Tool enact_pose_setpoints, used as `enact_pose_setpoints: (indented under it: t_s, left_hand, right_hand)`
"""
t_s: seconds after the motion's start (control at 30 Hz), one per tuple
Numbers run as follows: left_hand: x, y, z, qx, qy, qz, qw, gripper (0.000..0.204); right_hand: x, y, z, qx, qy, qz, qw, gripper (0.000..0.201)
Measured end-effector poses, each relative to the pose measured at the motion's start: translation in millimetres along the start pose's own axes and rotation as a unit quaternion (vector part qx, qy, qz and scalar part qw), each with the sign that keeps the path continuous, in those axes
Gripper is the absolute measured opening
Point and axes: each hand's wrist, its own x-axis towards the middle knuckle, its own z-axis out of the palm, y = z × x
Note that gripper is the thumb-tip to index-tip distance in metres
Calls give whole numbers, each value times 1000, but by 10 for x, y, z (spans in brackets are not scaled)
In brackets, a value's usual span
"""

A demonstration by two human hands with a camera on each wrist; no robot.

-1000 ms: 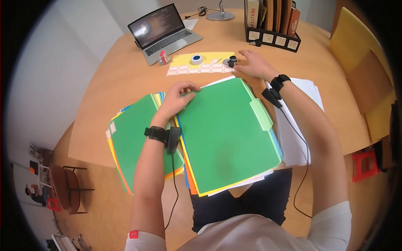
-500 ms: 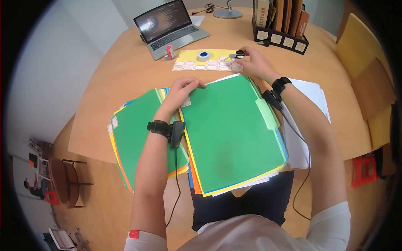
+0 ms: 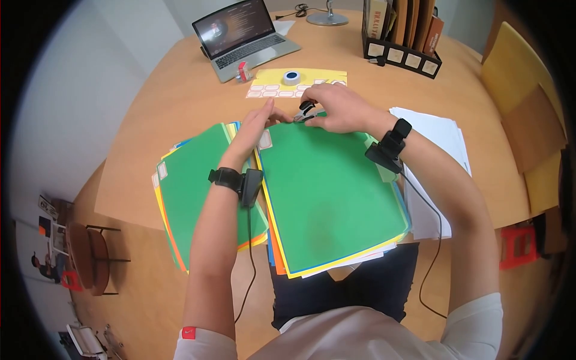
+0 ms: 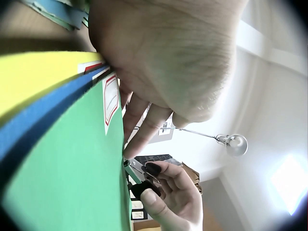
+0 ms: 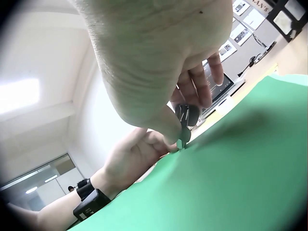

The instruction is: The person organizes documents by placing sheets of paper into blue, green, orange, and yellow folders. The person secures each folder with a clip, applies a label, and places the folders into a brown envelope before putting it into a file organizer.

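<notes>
A stack of colored folders with a green folder (image 3: 336,192) on top lies before the person; a red-bordered label (image 3: 266,140) is on its upper left corner. The right hand (image 3: 342,108) pinches a small black and silver tool (image 3: 306,110), which looks like a staple remover, at the folder's top edge. In the left wrist view its black pads (image 4: 153,168) sit between thumb and finger. The left hand (image 3: 255,129) rests at the top left corner, fingers extended beside the tool's tip. In the right wrist view the tool (image 5: 184,125) meets the green edge.
Left is a second folder stack (image 3: 204,192); right, white papers (image 3: 441,138). Behind the hands lie a yellow sheet with labels (image 3: 270,81), a white tape roll (image 3: 291,77) and a red-and-clear item (image 3: 243,72). Farther back stand a laptop (image 3: 252,51), lamp base (image 3: 327,19) and black file holder (image 3: 402,55).
The right hand has picked up the tool from the yellow sheet and brought it left and nearer, to the folder's top edge. The left hand's fingers have lifted slightly beside it.
</notes>
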Motion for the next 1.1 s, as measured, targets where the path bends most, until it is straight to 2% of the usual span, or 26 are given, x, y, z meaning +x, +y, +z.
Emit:
enact_pose_setpoints:
  t_s: [0.13, 0.23, 0.33, 0.43, 0.57, 0.77, 0.87, 0.97, 1.1]
  left_hand:
    - [32, -5, -9, 8, 3, 5, 1000, 66]
    - [52, -18, 4, -12, 9, 0, 1000, 67]
    - [75, -42, 5, -19, 10, -3, 1000, 68]
    - [79, -69, -40, -5, 16, -5, 1000, 67]
    - [80, -49, -31, 13, 21, -2, 1000, 67]
    - [92, -53, -10, 1, 26, -6, 1000, 68]
    - [101, -61, -19, 1, 27, -4, 1000, 69]
    - [93, -67, -23, -10, 23, -8, 1000, 69]
    - [104, -85, -25, -22, 12, -22, 999, 69]
  right_hand:
    - [-27, -42, -10, 11, 16, 16, 1000, 42]
    - [3, -56, -61, 9, -19, 42, 999, 38]
    - [31, -6, -72, 26, -24, 81, 996, 43]
    - [72, 454, 141, 117, 94, 142, 978, 47]
    - [27, 974, 172, 106, 120, 269, 950, 56]
    - [3, 1130, 191, -28, 105, 277, 955, 55]
    - [82, 985, 202, -116, 251, 160, 948, 48]
    - [323, 635, 50, 53, 126, 255, 957, 47]
    - [585, 593, 83, -36, -49, 232, 971, 43]
